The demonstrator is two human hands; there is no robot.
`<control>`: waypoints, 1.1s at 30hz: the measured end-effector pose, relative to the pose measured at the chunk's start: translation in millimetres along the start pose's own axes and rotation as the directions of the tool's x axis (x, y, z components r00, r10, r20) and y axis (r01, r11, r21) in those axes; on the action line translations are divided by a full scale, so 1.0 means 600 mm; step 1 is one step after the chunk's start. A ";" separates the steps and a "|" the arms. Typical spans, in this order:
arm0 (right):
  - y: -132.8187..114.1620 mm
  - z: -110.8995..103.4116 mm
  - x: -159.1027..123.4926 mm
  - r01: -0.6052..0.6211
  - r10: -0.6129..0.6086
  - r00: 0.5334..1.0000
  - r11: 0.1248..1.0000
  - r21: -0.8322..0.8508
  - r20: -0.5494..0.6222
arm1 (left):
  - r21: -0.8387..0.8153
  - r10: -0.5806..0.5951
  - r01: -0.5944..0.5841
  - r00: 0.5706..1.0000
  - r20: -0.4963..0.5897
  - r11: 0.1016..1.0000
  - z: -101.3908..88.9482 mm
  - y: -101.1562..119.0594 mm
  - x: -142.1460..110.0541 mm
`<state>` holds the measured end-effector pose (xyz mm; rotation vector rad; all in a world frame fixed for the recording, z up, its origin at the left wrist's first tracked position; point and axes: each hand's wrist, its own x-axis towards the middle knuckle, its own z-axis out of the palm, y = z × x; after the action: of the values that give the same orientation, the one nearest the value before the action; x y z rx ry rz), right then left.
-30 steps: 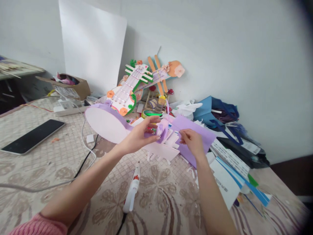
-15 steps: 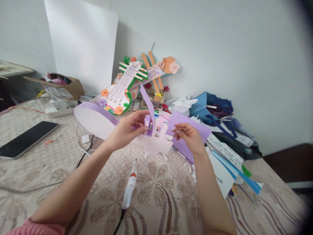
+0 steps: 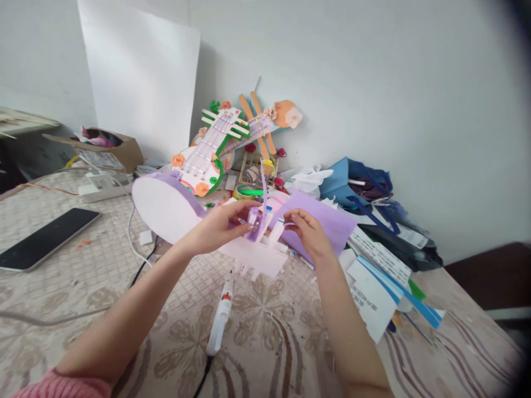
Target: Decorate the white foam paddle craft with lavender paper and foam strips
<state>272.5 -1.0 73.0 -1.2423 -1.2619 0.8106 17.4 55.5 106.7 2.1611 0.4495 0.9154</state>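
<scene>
A white-and-purple paper instrument model (image 3: 161, 207) lies sideways, its round body at the left and white tabs at its right end. My left hand (image 3: 222, 226) is closed on its narrow part, thumb and fingers pinching beside a thin purple paper strip (image 3: 264, 182) that sticks upward. My right hand (image 3: 307, 232) has its thumb and fingertips pinched at the top of a white tab (image 3: 275, 231) on the model. The fingertips partly hide what they touch. A white hot glue gun (image 3: 219, 323) rests on the table in front of the model.
A purple sheet (image 3: 327, 221) lies behind my right hand. Finished paper instruments (image 3: 207, 143) lean on the wall. A phone (image 3: 47, 237) and cardboard box (image 3: 120, 152) are at left; a blue bag (image 3: 342, 179) and printed card (image 3: 375, 298) at right.
My right hand has moved left onto the white tab. The model has tilted, its right end lower, and the purple strip now stands more upright. A green-edged tape roll shows behind it.
</scene>
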 end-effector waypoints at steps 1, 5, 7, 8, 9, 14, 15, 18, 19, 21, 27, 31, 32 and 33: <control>0.001 -0.001 0.001 -0.011 0.010 1.000 1.000 0.016 0.019 | -0.009 0.003 -0.003 1.000 -0.004 1.000 0.000 -0.002 0.000; 0.006 -0.001 0.000 0.009 -0.009 1.000 1.000 0.002 0.014 | -0.040 -0.010 0.008 0.998 -0.059 0.999 0.004 -0.011 0.000; 0.009 0.000 -0.001 0.049 -0.053 0.997 0.996 -0.076 -0.049 | -0.045 -0.023 0.018 0.994 -0.102 0.999 0.006 -0.014 0.000; 0.011 0.002 -0.001 0.063 -0.073 0.994 0.991 -0.120 -0.081 | -0.046 -0.028 0.023 0.993 -0.117 0.999 0.008 -0.015 0.000; 0.012 0.003 -0.002 0.069 -0.087 0.991 0.985 -0.158 -0.107 | -0.044 -0.031 0.025 0.991 -0.127 0.999 0.009 -0.016 0.000; 0.017 0.013 -0.007 0.059 -0.097 0.985 0.967 -0.247 -0.145 | -0.022 -0.015 0.013 0.991 -0.132 1.000 0.012 -0.013 0.001; 0.019 0.014 -0.007 0.055 -0.092 0.985 0.968 -0.247 -0.143 | -0.017 -0.012 0.010 0.991 -0.132 1.000 0.013 -0.012 0.001; 0.026 0.017 -0.005 0.040 -0.073 0.986 0.975 -0.220 -0.146 | 0.004 -0.015 0.016 0.992 -0.124 1.000 0.012 -0.014 0.001; 0.029 0.016 -0.004 0.035 -0.065 0.987 0.979 -0.199 -0.144 | 0.009 -0.018 0.019 0.993 -0.120 1.000 0.012 -0.015 0.000; 0.033 0.014 -0.001 0.012 -0.025 0.991 0.995 -0.101 -0.134 | 0.011 -0.018 0.020 0.993 -0.117 1.000 0.011 -0.016 0.000; 0.032 0.006 0.002 -0.035 0.042 0.997 0.993 0.111 -0.058 | 0.016 -0.008 0.010 0.994 -0.113 1.000 0.012 -0.019 0.002; 0.031 0.003 0.002 0.074 -0.076 0.991 0.997 -0.026 -0.106 | 0.009 -0.018 0.019 0.993 -0.113 1.000 0.011 -0.019 0.002; 0.031 0.004 0.002 0.096 -0.105 0.987 0.993 -0.074 -0.124 | 0.009 -0.018 0.020 0.993 -0.114 1.000 0.011 -0.019 0.002; 0.031 0.004 0.002 0.114 -0.130 0.982 0.986 -0.122 -0.140 | 0.010 -0.018 0.019 0.993 -0.115 1.000 0.011 -0.019 0.002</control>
<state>273.8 4.3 55.0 -1.2775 -1.2637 0.5545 22.7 60.5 95.6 2.1177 0.5310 1.0335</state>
